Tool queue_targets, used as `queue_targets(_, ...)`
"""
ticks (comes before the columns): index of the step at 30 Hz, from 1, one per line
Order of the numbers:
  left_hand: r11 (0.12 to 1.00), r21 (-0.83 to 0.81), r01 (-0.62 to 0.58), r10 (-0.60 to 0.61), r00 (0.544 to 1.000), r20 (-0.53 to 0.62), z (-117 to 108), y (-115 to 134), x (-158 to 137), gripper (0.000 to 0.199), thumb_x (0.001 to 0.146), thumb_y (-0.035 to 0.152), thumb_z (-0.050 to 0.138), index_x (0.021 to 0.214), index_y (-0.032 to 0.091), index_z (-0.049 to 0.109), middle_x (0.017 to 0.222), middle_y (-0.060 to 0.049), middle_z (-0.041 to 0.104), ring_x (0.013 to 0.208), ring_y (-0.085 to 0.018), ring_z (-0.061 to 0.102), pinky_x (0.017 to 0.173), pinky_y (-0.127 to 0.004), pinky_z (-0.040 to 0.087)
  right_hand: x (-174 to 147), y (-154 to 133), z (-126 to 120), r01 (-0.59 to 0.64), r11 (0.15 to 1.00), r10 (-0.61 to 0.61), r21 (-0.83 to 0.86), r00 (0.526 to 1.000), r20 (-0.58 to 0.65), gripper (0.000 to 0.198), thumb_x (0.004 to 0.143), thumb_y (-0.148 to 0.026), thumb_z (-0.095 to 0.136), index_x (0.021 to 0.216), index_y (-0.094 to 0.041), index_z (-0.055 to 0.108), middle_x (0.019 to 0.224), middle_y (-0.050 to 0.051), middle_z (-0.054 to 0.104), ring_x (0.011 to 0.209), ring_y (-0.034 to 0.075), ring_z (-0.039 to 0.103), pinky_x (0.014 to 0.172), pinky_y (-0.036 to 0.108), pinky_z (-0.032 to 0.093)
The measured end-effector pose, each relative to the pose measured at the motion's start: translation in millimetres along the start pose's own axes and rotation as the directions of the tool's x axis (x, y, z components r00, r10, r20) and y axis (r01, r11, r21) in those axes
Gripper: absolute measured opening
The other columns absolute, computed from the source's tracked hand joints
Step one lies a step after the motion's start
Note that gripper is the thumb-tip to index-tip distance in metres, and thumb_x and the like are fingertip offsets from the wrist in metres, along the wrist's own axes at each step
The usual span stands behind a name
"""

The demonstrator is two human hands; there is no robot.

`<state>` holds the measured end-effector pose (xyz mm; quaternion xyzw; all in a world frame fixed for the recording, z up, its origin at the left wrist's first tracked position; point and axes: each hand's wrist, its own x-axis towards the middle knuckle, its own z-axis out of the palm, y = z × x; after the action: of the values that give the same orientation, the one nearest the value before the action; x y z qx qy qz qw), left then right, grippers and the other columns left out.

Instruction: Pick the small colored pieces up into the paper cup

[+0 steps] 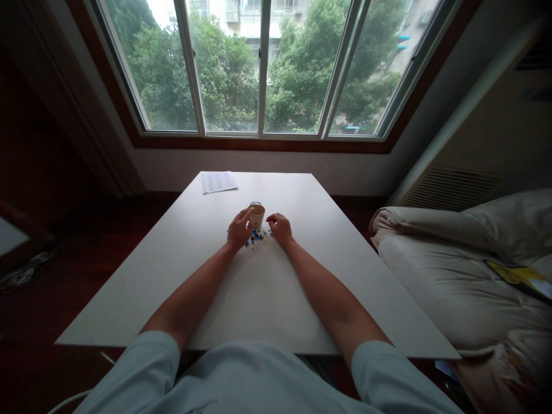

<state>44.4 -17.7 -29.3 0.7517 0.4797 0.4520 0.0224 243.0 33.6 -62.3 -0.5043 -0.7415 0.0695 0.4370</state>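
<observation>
Beside the cup [259, 219], the left hand [240, 229] is at the cup's left side, fingers bent and extended toward the rim. Contact appears likely; whether the fingers grip the wall or only rest against it cannot be told. On the opposite side, just apart from the cup, the right hand [280, 227] has its fingers curled inward, with thumb and forefinger close together. Whether a piece is pinched between them cannot be told at this size.

The cup is upright, mouth upward, between the two hands. The loose pieces [257, 236], mainly blue, dark and pale, lie scattered at the near side of its base; a few lie close to the right hand. A thin dark loop [256, 203] shows just behind the rim.

Step in hand, as judged: fine handling of the pieces, left hand positioned to steady the cup. Next move, as judged, calls for a precise fingertip pinch on a single piece, a stable cup and clearance above the rim.

Both forearms extend over the white table [259, 299]. Papers [219, 182] lie at its far left corner. Beyond is the window [230, 75]; to the right, the sofa [422, 282].
</observation>
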Motion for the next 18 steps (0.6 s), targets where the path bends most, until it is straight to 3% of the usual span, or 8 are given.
queue_targets(7, 0.999, -0.016, -0.046, 0.046, 0.998, 0.030, 5, -4, 0, 0.054, 0.093, 0.017, 0.050, 0.146, 0.024, 0.050, 0.151, -0.009, 0.050, 0.141, -0.025, 0.045, 0.116, -0.042, 0.043, 1, -7, -7, -0.025, 1.000, 0.025, -0.012, 0.999, -0.046, 0.026, 0.085, -0.011, 0.046, 0.088, -0.020, 0.070, 0.089, 0.006, 0.065, 0.090, 0.021, 0.056, 0.086, 0.032, 0.045)
queue_targets(14, 0.999, -0.037, -0.034, 0.036, 0.999, 0.036, 5, -8, 0, 0.053, 0.093, 0.016, 0.050, 0.145, 0.024, 0.051, 0.152, -0.009, 0.048, 0.139, -0.026, 0.047, 0.110, -0.042, 0.049, 1, -16, -13, 0.018, 1.000, -0.021, -0.020, 0.990, -0.137, 0.028, 0.088, -0.009, 0.045, 0.095, -0.019, 0.070, 0.096, 0.008, 0.065, 0.098, 0.024, 0.055, 0.090, 0.035, 0.046)
queue_targets(18, 0.998, -0.056, -0.030, 0.030, 1.000, -0.009, 5, -10, 0, 0.049, 0.092, 0.015, 0.050, 0.140, 0.025, 0.055, 0.148, -0.008, 0.052, 0.130, -0.025, 0.054, 0.106, -0.041, 0.051, 0, -23, -14, 0.104, 0.995, -0.103, -0.003, 0.976, -0.190, 0.030, 0.090, -0.009, 0.045, 0.101, -0.021, 0.070, 0.099, 0.008, 0.064, 0.100, 0.024, 0.054, 0.090, 0.037, 0.047)
